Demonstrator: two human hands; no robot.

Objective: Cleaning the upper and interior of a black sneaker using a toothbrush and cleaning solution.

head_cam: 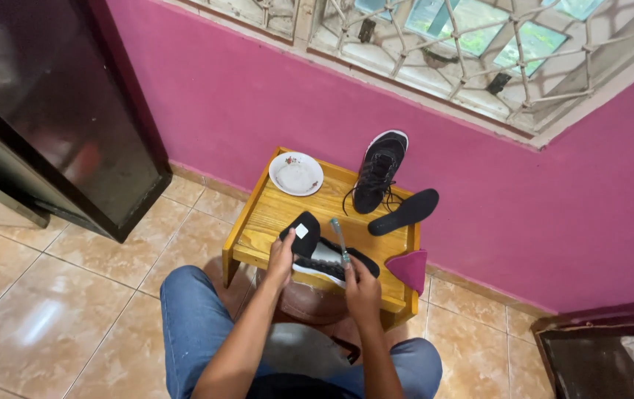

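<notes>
The shoe (324, 258) lies at the lower centre of the frame, on the near edge of the tabletop (272, 214). Our left hand (281, 258) grips its pulled-up tongue; our right hand (361, 284) is closed around a brush (339, 238). Higher up sit a plate (296, 174), another shoe (377, 171) and an insole (404, 211).

Black shoe (329, 255), yellow table (272, 210), pink wall (258, 103) (white saucer (296, 174)).
</notes>
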